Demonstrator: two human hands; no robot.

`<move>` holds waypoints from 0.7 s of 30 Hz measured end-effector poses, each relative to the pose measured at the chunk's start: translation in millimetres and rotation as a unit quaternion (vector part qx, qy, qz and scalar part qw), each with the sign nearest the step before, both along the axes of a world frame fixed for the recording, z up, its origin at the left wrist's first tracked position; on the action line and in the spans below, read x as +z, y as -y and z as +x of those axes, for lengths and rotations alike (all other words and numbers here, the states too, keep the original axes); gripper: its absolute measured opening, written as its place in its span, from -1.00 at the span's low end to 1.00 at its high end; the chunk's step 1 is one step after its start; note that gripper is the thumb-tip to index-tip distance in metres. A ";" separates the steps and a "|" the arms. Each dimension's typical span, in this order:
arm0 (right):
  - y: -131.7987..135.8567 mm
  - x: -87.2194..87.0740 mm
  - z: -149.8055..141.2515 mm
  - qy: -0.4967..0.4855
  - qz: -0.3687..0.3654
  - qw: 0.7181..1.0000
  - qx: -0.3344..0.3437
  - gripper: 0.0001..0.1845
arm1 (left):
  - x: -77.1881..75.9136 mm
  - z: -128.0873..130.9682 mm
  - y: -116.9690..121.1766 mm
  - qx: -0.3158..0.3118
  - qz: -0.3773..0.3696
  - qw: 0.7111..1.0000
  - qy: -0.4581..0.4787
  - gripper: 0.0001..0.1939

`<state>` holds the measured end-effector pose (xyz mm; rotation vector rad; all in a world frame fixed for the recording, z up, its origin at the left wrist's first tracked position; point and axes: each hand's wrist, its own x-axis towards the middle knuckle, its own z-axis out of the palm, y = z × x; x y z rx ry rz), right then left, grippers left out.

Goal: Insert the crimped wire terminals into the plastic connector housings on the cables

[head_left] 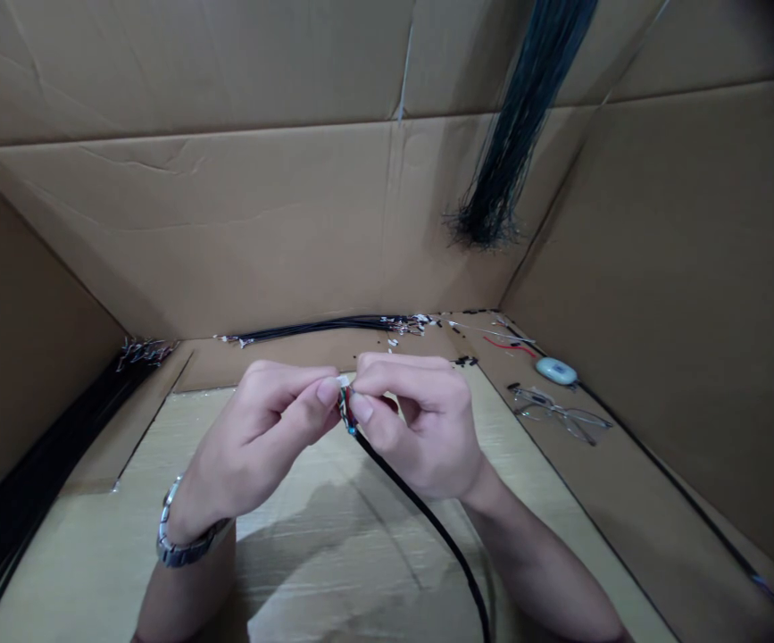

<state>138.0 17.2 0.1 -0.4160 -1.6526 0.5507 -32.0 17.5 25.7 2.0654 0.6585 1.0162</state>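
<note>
A black cable [428, 513] rises from the lower edge of the view, and its stripped end with thin coloured wires [346, 413] sits between my two hands. My left hand [259, 446] pinches a small white connector [343, 381] at the wire tips with thumb and forefinger. On the other side, my right hand [420, 420] is closed in a pinch on the coloured wires, just above the black sheath. The fingertips hide exactly how the wires meet the connector. A metal watch [189, 549] circles the left wrist.
Cardboard walls [226, 223] enclose the table [205, 438]. Black cables with bared ends lie in bundles at the left [85, 424] and back [320, 328]. A dark strand bundle [520, 125] hangs at upper right. Eyeglasses [564, 413] and a pale blue oval device [556, 371] lie right.
</note>
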 end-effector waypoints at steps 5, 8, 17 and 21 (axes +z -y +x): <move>-0.8 -0.1 -1.8 0.005 -0.007 1.000 0.000 -0.74 | 2.3 -0.9 -2.0 0.010 0.005 0.999 -0.030 -0.58; -0.4 -1.3 -4.4 0.016 0.003 1.000 -0.022 -0.74 | 4.5 -3.2 -3.3 0.015 0.024 0.998 -0.050 -0.58; 5.6 -2.6 -7.1 0.050 0.001 0.997 -0.058 -0.74 | 7.5 -10.8 -6.0 -0.019 0.014 0.996 -0.087 -0.58; 5.8 -3.2 -5.8 0.064 -0.011 0.997 -0.044 -0.75 | 7.6 -12.8 -6.5 -0.024 0.010 0.996 -0.090 -0.58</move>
